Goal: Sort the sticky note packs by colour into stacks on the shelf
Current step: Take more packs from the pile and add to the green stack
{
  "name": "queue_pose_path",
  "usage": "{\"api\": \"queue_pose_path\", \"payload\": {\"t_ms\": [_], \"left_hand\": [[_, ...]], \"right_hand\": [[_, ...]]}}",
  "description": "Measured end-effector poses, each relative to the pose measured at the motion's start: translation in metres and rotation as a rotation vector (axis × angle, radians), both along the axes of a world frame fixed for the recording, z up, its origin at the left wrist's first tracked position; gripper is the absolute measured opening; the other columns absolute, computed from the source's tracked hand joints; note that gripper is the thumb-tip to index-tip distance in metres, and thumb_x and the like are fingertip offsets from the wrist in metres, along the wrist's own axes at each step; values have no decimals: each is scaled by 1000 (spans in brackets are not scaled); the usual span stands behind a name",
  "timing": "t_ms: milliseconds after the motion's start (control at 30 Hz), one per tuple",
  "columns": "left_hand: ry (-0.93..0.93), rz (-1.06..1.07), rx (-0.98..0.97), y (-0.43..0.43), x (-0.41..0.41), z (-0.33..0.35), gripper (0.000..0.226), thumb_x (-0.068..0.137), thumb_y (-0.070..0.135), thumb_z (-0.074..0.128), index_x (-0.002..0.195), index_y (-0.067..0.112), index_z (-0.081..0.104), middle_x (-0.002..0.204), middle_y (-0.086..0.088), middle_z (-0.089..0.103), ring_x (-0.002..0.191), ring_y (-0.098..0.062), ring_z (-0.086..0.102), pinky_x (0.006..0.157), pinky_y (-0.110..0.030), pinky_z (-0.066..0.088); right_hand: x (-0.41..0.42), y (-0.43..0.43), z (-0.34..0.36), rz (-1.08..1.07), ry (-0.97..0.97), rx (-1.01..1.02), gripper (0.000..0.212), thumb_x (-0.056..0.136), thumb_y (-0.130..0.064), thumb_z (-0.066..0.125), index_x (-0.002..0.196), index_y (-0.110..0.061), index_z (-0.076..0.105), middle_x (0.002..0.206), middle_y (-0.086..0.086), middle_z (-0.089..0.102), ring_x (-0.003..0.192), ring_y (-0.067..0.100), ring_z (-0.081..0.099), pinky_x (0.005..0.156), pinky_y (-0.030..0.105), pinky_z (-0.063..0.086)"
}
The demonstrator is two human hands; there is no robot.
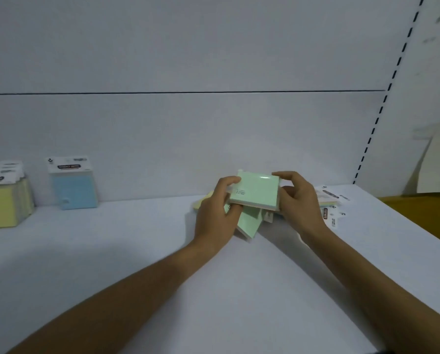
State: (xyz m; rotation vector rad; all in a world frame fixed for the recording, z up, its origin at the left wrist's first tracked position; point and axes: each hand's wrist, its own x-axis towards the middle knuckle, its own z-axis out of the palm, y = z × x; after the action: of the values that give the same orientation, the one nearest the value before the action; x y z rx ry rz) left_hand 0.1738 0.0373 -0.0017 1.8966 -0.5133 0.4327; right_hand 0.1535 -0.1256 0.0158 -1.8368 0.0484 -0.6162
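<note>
The one view comes from a wide-angle camera on the person's head. It looks forward and somewhat down over the shelf (111, 251) and faces the back panel (188, 136) nearly straight on. Both forearms enter from the bottom edge and meet just right of centre, close to the lens, where the left hand (217, 213) and right hand (299, 200) hold a green pack (257, 192). The panel fills the upper half. A slotted upright (382, 111) leans along the right side. The left edge cuts the yellow stack (2, 208).
</note>
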Motion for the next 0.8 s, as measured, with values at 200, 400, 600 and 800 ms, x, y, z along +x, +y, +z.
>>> {"api": "queue_pose_path", "payload": {"t_ms": [200, 400, 600, 800], "left_hand": [[40, 62, 11, 64, -23, 11, 31, 90, 25, 57, 111, 44, 45, 97, 3, 72, 87, -16, 67, 69, -44, 55], [49, 191, -32, 141, -41, 28, 27, 91, 31, 56, 116, 37, 48, 94, -2, 71, 84, -19, 67, 65, -40, 53], [18, 266, -47, 226, -48, 32, 33, 90, 27, 59, 118, 38, 45, 113, -2, 67, 100, -21, 65, 76, -49, 55], [39, 312, -102, 323, -43, 35, 68, 86, 32, 64, 139, 44, 23, 101, 6, 69, 86, -7, 68, 65, -18, 55]], "right_hand": [[-3, 54, 31, 253, 117, 218, 35, 89, 2, 43, 105, -22, 62, 72, -1, 71, 55, 11, 63, 45, 19, 49], [11, 139, 48, 480, 363, 551, 34, 90, 2, 38, 103, -17, 62, 83, 9, 71, 68, 23, 69, 49, 25, 54], [21, 226, 53, 579, 417, 598, 29, 96, -37, 47, 105, -12, 58, 88, 11, 72, 72, 22, 71, 55, 33, 58], [25, 326, 59, 641, 347, 451, 27, 87, -15, 64, 112, -6, 60, 106, 11, 71, 88, 22, 70, 66, 30, 57]]}}
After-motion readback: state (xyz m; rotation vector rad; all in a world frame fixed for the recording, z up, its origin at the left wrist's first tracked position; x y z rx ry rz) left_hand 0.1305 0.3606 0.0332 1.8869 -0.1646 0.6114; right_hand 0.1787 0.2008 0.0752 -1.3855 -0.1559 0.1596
